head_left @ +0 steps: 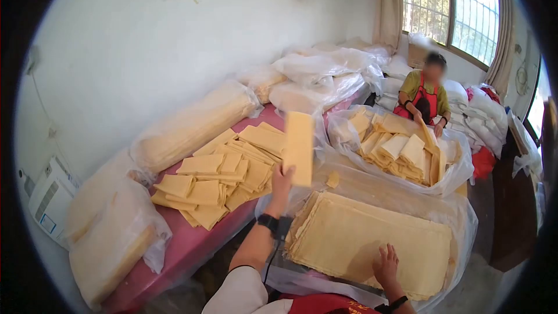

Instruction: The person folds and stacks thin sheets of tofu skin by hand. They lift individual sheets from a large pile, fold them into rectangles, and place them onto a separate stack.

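Note:
My left hand (283, 180) is raised in front of me, closed on the lower edge of a folded yellow sheet (299, 146) held upright. Behind and left of it, a loose pile of similar folded sheets (224, 168) lies on a pink-covered table (174, 221). My right hand (386, 263) is over the near edge of a large flat stack of pale yellow sheets (372, 232), fingers apart and nothing in them. That stack rests on clear plastic wrapping (469, 221). A small torn yellow piece (332, 179) lies just beyond the stack.
Opposite me sits another person (427, 90) in a red apron, one hand on a yellow sheet beside a plastic-lined heap of folded sheets (401, 148). Plastic-wrapped bundles (195, 125) line the wall. White sacks (476, 113) are piled behind that person.

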Tool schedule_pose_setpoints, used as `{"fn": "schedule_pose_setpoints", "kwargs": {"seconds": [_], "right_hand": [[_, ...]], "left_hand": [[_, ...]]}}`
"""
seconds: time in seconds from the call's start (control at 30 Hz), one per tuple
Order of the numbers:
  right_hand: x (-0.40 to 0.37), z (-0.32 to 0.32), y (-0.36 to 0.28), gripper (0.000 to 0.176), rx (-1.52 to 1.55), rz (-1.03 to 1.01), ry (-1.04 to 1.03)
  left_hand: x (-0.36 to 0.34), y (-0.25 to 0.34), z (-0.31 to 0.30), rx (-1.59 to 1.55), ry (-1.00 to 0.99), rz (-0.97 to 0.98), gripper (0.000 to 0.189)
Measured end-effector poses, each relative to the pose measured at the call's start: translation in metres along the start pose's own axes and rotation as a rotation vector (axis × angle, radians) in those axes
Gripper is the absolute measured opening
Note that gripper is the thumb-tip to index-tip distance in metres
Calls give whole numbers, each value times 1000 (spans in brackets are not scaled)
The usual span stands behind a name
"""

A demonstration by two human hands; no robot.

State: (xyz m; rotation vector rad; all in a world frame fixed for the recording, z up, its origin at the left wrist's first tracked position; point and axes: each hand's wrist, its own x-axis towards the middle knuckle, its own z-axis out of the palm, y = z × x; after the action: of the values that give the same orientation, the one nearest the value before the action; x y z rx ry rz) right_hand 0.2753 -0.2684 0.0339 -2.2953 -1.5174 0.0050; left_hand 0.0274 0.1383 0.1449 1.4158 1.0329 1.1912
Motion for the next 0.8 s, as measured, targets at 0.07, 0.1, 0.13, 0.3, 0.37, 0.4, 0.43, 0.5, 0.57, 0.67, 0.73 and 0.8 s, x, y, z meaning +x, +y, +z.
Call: {"fn": "schedule_pose_setpoints", "kwargs": {"seconds": [0.07, 0.1, 0.13, 0.3, 0.37, 0.4, 0.43, 0.5, 0.57, 0.67, 0.73, 0.8], "right_hand": [[-1, -2, -8, 65, 13, 8, -17], [0, -3, -11, 65, 29, 11, -36], [-2, -3, -11, 65, 34, 24, -38], [5, 2, 16, 64, 127, 73, -4], [23, -12, 45, 61, 132, 96, 175], [37, -29, 50, 58, 152, 131, 218], [44, -44, 52, 55, 170, 166, 264], [53, -56, 40, 52, 173, 196, 233], [56, -47, 26, 48, 207, 156, 183], [35, 8, -18, 50, 245, -19, 22], [25, 23, -59, 49, 242, -141, -142], [20, 28, -89, 50, 227, -226, -147]], "left_hand": [[16, -2, 0, -384, 206, 127, 29], [11, -8, 1, -382, 196, 124, 29], [-6, -10, 0, -115, 148, 149, 29], [-113, -104, -5, 291, -463, -151, 35], [-153, -114, -15, 436, -441, -94, 34], [-171, -113, -20, 576, -403, -5, 34], [-187, -110, -23, 580, -419, -25, 34], [-196, -101, -23, 531, -358, -52, 34], [-193, -99, -17, 540, -366, -108, 35], [-192, -87, -10, 657, -395, -108, 35], [-191, -83, -5, 763, -418, -49, 34], [-187, -86, -3, 646, -466, -146, 33]]}}
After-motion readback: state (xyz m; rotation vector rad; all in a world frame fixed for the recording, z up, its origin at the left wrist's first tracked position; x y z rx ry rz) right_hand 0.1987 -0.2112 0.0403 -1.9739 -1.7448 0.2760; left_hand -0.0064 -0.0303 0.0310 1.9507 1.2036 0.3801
